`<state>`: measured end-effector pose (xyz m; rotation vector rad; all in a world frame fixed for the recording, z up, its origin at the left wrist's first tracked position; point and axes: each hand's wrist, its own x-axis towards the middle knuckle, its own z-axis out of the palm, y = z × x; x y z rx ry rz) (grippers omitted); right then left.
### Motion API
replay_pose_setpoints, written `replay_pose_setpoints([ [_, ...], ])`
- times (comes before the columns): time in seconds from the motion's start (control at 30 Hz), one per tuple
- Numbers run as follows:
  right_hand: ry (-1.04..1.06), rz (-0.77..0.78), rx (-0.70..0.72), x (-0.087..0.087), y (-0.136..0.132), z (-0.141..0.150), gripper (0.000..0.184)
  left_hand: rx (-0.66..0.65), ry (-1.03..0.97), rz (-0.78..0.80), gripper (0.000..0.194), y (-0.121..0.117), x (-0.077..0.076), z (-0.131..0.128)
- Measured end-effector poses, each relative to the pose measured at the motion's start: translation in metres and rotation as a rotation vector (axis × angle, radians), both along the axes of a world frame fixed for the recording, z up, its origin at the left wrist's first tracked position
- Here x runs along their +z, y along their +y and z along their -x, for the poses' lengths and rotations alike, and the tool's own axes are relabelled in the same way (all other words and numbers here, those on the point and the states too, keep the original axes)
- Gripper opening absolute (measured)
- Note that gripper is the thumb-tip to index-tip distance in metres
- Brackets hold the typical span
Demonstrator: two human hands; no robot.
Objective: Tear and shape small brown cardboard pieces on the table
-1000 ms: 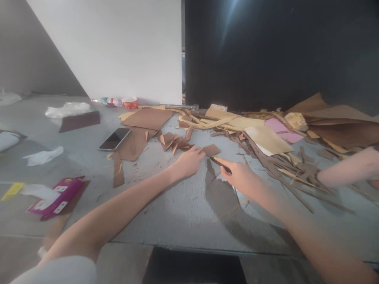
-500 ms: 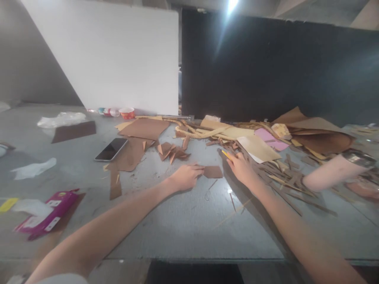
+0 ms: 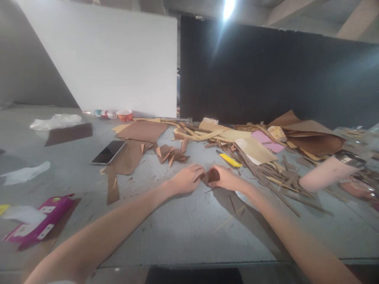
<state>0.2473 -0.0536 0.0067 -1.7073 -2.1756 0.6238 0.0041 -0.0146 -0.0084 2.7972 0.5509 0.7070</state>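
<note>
On the grey table [image 3: 166,232], the purple packet [image 3: 56,211] at lower left has markings too blurred to read. Your left hand [image 3: 189,178] curls loosely at centre; whether it grips, I can't tell. Your right hand [image 3: 228,179] has released the yellow cutter [image 3: 230,159], right of centre, and now pinches the small brown piece [image 3: 213,174] mid-frame, so it can handle that directly.

Dim, hazy; overhead light [image 3: 228,9] glares, streaking black panel [image 3: 260,77]; soft shadows on grey table [image 3: 166,228]; edges blurred.
</note>
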Motion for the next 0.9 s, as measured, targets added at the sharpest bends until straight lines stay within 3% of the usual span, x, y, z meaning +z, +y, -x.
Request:
replay_pose_setpoints([
  [0.2, -0.002, -0.026, -0.025, 0.0, -0.005, 0.004, 0.05, 0.144, 0.051, 0.03, 0.018, -0.001, -0.005, -0.008],
  [0.4, 0.178, 0.053, 0.018, 0.01, -0.012, 0.005, 0.04, 0.213, -0.058, 0.287, 0.008, 0.0, -0.004, -0.008],
  [0.53, 0.364, 0.046, 0.062, 0.014, -0.012, 0.004, 0.032, 0.175, -0.16, 0.547, 0.014, 0.001, 0.001, -0.007],
  [0.67, 0.526, 0.081, 0.051, 0.012, -0.011, 0.003, 0.04, 0.123, -0.19, 0.626, 0.015, 0.0, 0.006, -0.006],
  [0.9, 0.593, 0.085, -0.006, 0.02, -0.015, 0.005, 0.036, 0.062, -0.192, 0.813, 0.036, -0.003, 0.013, -0.006],
])
